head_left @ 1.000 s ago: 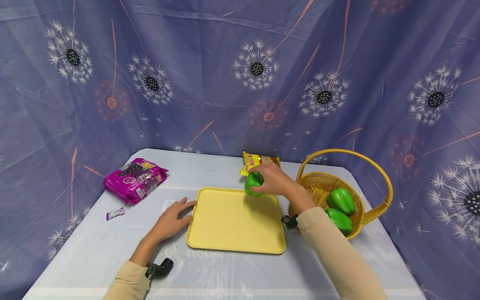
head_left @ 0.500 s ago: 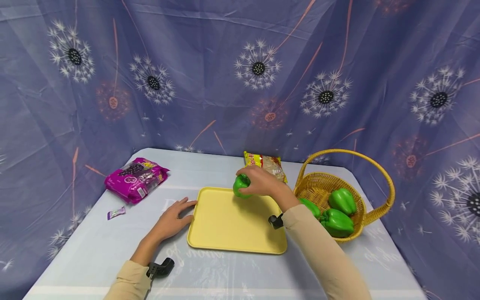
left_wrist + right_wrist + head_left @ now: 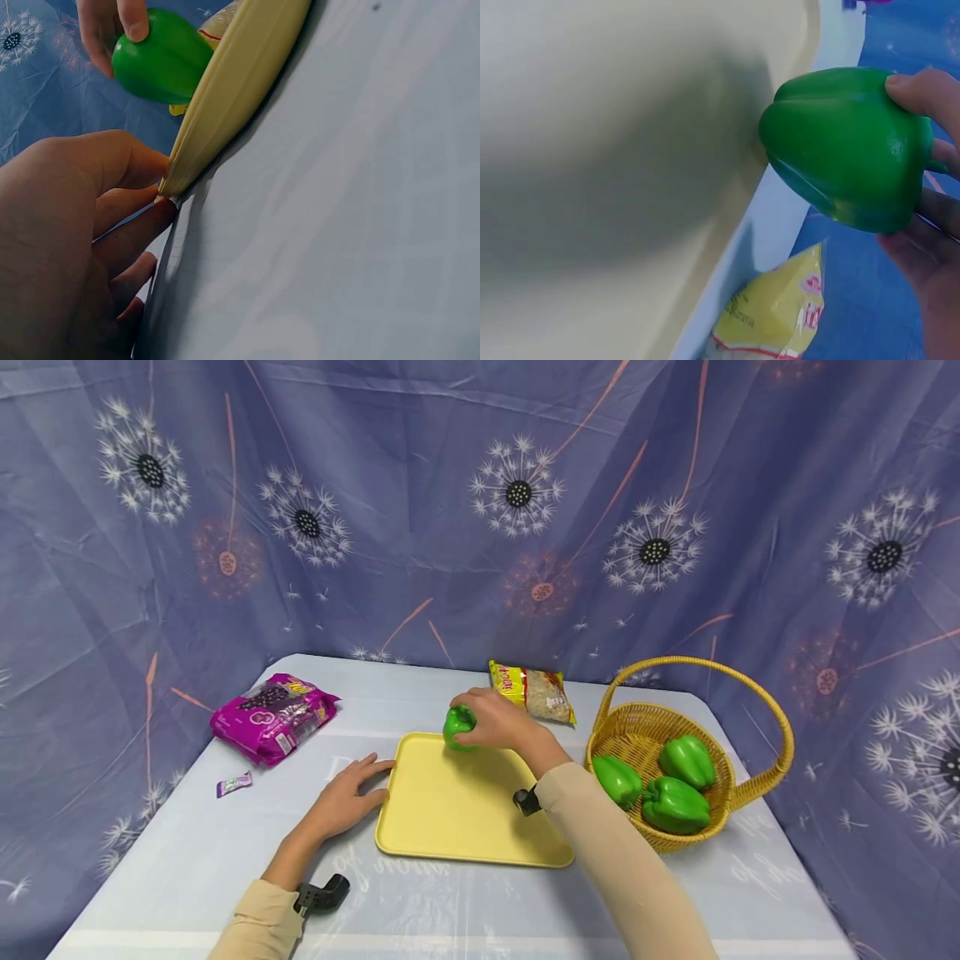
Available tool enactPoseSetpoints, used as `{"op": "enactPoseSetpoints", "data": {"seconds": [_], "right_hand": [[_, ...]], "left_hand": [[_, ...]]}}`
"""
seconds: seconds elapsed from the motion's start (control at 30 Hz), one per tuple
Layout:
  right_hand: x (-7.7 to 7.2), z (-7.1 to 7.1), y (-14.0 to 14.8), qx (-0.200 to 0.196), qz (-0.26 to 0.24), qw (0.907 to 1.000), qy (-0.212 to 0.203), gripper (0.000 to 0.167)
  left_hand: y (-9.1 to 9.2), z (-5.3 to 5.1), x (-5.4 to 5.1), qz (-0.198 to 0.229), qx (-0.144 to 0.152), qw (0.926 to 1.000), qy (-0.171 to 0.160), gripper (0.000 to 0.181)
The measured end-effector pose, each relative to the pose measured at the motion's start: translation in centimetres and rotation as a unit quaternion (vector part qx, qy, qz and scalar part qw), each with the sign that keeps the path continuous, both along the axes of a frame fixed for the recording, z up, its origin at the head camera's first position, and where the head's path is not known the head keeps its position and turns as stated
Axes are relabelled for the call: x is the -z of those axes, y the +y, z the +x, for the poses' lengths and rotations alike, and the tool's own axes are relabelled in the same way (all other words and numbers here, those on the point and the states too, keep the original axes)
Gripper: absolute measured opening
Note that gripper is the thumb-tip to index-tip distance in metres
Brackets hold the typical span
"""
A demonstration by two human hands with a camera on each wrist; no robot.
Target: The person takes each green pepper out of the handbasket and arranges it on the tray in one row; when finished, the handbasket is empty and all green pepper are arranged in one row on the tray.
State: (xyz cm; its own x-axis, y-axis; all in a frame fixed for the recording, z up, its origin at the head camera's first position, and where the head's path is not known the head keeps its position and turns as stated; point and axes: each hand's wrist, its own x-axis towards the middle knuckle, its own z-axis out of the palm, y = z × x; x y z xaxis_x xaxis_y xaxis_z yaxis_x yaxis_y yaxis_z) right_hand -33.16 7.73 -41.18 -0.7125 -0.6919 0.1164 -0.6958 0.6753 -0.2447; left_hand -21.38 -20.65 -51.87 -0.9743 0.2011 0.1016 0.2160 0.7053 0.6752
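Note:
A green bell pepper (image 3: pixel 459 727) hangs over the far left part of the yellow tray (image 3: pixel 468 810), gripped from above by my right hand (image 3: pixel 498 722). In the right wrist view the pepper (image 3: pixel 847 150) lies on its side between thumb and fingers, its shadow falling on the tray. My left hand (image 3: pixel 345 800) rests on the table at the tray's left edge, fingers relaxed. The left wrist view shows its thumb and a fingertip (image 3: pixel 166 214) touching the tray's rim (image 3: pixel 225 97). Three more green peppers (image 3: pixel 677 805) lie in the wicker basket (image 3: pixel 637 724) on the right.
Behind the tray lies a yellow snack bag (image 3: pixel 536 692). A purple bag (image 3: pixel 273 718) sits at the back left, with a small purple wrapped candy (image 3: pixel 234 783) in front of it. The basket's tall handle (image 3: pixel 780 727) arches upward. A patterned curtain (image 3: pixel 412 527) hangs behind the table.
My right hand has carried the pepper leftward across the far side of the tray. More of the basket's peppers and the yellow bag now show. The left hand has stayed in place.

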Motion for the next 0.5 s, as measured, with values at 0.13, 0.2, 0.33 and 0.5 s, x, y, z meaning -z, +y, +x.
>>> {"op": "enactPoseSetpoints", "data": {"seconds": [0.13,0.2,0.33,0.5], "right_hand": [[0.4,0.1,-1.0,-0.005,-0.008,1.0000,-0.003,0.053],[0.5,0.1,-1.6,-0.009,-0.014,0.9999,-0.004,0.053],[0.8,0.2,-2.8,-0.015,-0.014,0.9998,-0.003,0.053],[0.8,0.3,-4.2,-0.008,-0.007,0.9999,-0.006,0.054]], "left_hand": [[0.0,0.0,0.0,-0.004,0.000,1.0000,0.004,0.046],[0.0,0.0,0.1,-0.006,-0.002,1.0000,0.006,0.046],[0.0,0.0,0.0,-0.007,-0.003,0.9999,0.011,0.045],[0.0,-0.1,-0.2,-0.004,-0.001,0.9999,0.009,0.046]]}}
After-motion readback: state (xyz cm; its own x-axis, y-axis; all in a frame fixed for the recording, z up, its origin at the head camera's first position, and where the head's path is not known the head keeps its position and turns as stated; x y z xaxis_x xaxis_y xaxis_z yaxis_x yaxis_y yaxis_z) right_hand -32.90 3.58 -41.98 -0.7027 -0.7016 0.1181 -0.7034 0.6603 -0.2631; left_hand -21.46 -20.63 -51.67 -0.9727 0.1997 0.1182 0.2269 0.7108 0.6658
